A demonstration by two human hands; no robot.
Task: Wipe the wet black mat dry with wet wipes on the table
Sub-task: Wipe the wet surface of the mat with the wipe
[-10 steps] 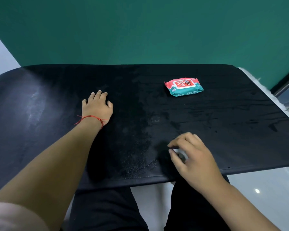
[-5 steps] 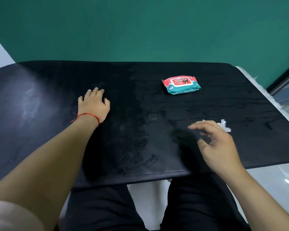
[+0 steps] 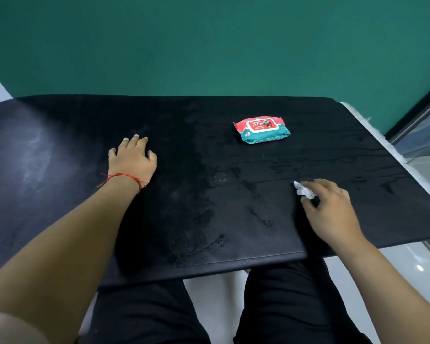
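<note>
From the head view, the black mat (image 3: 209, 145) lay flat in front of the person, with wet streaks shining at 3 o'clock. The left hand (image 3: 133, 158) rested flat on the mat at 9 o'clock, fingers loose, holding nothing. The right hand (image 3: 333, 209), at 4 o'clock, pinched a small crumpled white wipe (image 3: 304, 191) against the mat. The pack of wipes (image 3: 261, 129) sat at 1 o'clock.
</note>
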